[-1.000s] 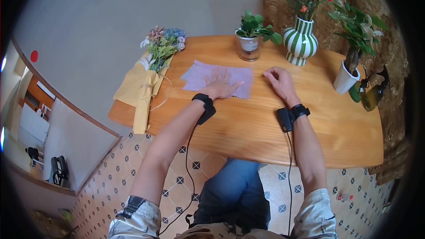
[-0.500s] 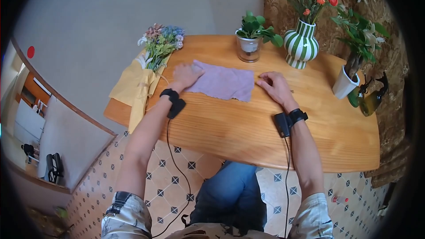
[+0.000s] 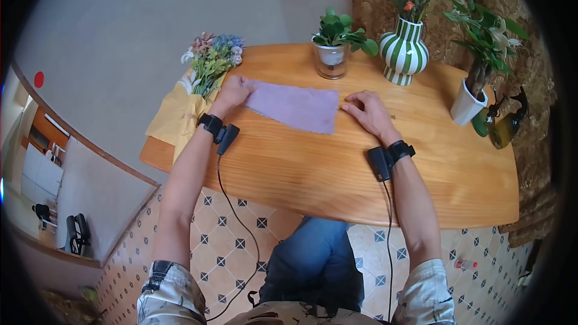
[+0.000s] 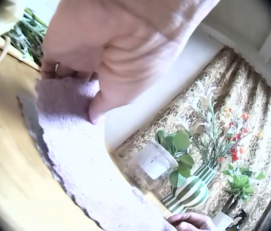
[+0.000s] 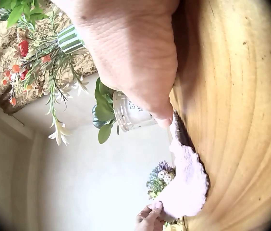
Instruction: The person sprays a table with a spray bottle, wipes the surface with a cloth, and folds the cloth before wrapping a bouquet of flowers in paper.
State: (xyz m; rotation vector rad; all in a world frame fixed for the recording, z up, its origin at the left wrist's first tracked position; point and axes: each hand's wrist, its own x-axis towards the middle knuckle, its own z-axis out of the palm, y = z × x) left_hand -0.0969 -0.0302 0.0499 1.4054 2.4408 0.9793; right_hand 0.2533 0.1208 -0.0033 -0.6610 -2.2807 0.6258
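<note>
A purple cloth (image 3: 295, 107) lies spread on the wooden table, its lower edge raised a little at the left. My left hand (image 3: 230, 96) pinches its left end; in the left wrist view the thumb of that hand (image 4: 121, 53) presses on the cloth (image 4: 85, 144) with the fingers behind it. Beside the cloth's right edge, my right hand (image 3: 373, 117) rests with bent fingers, thumb and index apart. In the right wrist view the thumb of the right hand (image 5: 135, 53) is close to the narrow end of the cloth (image 5: 186, 185); contact is unclear.
A bouquet in yellow paper (image 3: 171, 117) lies at the left. Behind the cloth stands a potted plant in a glass (image 3: 331, 60), with a striped vase (image 3: 403, 54) of flowers beside it. A white pot (image 3: 468, 103) and a dark ornament (image 3: 509, 126) are at the right.
My left hand has moved left from flat on the cloth to its left end and now pinches it. The right hand has come in nearer the cloth's right edge.
</note>
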